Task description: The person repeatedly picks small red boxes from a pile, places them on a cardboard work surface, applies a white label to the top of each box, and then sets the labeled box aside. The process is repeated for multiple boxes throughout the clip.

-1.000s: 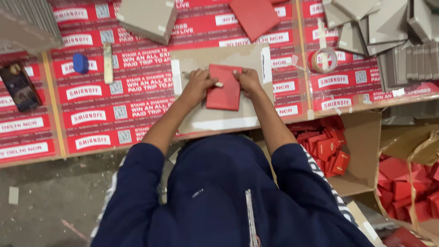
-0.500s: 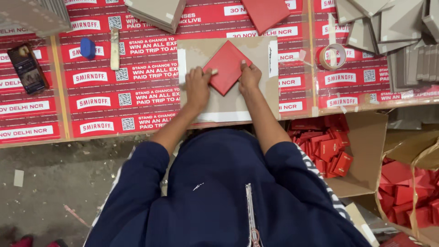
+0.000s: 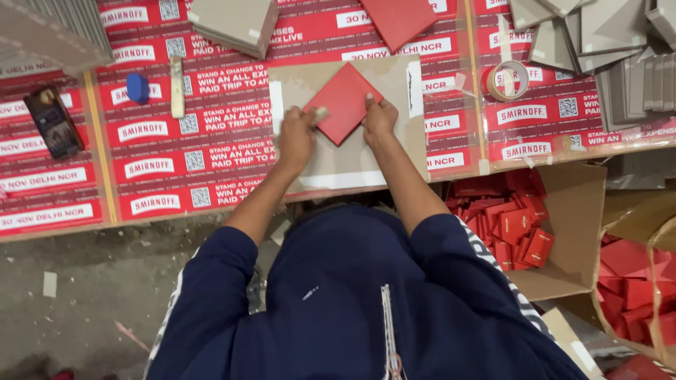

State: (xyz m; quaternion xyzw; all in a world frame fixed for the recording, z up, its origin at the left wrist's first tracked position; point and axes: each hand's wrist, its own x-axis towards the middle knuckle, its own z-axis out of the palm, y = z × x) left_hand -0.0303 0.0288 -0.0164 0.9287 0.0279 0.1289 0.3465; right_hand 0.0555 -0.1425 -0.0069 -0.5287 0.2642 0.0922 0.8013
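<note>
Both hands [image 3: 296, 137] [image 3: 380, 116] gripping red square [image 3: 343, 102]; cardboard box [image 3: 563, 232] beside, full of red pieces [image 3: 510, 222]

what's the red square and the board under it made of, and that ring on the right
Red square: looks like paper-covered card, matte, flat with crisp edges; the left hand and right hand press on it. Board: plain brown-grey cardboard, dull and unprinted, with white strips at the edges. Ring: probably a roll of clear or tan tape, slightly glossy, hollow centre.
</note>
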